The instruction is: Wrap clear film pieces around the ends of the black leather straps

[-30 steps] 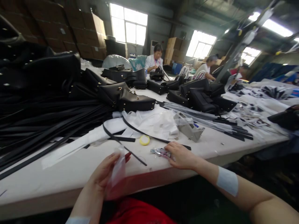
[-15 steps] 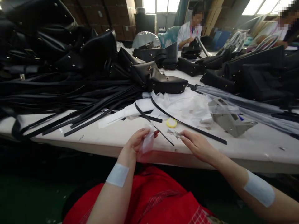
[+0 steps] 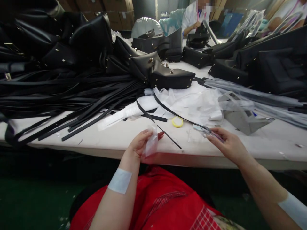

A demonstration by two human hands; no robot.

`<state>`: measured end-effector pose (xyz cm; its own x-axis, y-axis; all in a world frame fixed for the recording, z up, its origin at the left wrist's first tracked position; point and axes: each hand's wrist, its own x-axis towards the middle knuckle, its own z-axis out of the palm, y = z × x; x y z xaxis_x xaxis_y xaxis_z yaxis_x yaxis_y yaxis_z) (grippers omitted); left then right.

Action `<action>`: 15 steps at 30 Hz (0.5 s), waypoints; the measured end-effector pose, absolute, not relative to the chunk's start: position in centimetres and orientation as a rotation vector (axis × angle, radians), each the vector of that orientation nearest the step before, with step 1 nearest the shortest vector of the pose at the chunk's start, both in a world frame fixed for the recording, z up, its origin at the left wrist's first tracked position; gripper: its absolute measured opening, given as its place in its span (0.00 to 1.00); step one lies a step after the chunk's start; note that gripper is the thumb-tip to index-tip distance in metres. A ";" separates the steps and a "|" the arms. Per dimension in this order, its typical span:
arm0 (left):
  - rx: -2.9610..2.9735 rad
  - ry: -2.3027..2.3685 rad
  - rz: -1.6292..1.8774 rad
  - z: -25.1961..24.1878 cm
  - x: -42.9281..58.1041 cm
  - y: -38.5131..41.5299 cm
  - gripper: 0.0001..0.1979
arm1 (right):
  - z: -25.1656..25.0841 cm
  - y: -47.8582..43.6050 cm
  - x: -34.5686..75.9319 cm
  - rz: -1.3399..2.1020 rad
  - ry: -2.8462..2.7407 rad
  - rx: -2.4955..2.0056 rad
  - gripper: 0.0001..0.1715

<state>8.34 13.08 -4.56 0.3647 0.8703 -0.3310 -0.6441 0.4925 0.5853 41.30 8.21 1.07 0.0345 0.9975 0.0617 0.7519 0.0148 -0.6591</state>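
Observation:
My left hand (image 3: 141, 142) is closed on a clear plastic sleeve (image 3: 151, 143), which hangs down between thumb and fingers at the table's front edge. A thin black strap (image 3: 145, 111) runs down to that hand, and a narrow black strip (image 3: 171, 137) sticks out past its fingertips. Further right, my right hand (image 3: 227, 143) is closed around a small shiny tool with a purplish part (image 3: 217, 135), too blurred to name exactly. Its tip lies over the end of another black strap (image 3: 177, 113). Between the hands sits a yellow tape roll (image 3: 177, 121).
White plastic sleeves (image 3: 192, 102) are heaped mid-table beside a grey tape dispenser (image 3: 247, 121). Many black straps (image 3: 96, 111) lie to the left. Black leather bags (image 3: 172, 76) line the back. A co-worker (image 3: 195, 19) handles a bag across the table.
My right hand has moved right with the small tool, away from my left hand and over to the strap end. My left hand still holds the sleeve. The view has tilted down slightly.

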 end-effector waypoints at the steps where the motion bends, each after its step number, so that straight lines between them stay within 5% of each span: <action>1: 0.385 0.670 1.005 -4.6 8.3 13.1 0.12 | 1.0 8.2 41.3 0.705 -1.807 -1.764 0.24; 7: 0.383 0.669 0.998 -4.8 8.1 13.2 0.13 | 0.2 7.3 37.5 1.324 -1.954 -1.473 0.23; 15: 0.440 0.719 0.933 -4.4 8.2 13.1 0.16 | -0.6 7.9 33.8 1.451 -2.063 -1.439 0.22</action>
<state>8.24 13.13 -4.43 0.3933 0.8442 -0.3642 -0.5672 0.5345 0.6265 33.80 7.94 -0.58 -0.4875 0.8121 -0.3207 0.5765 0.0235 -0.8168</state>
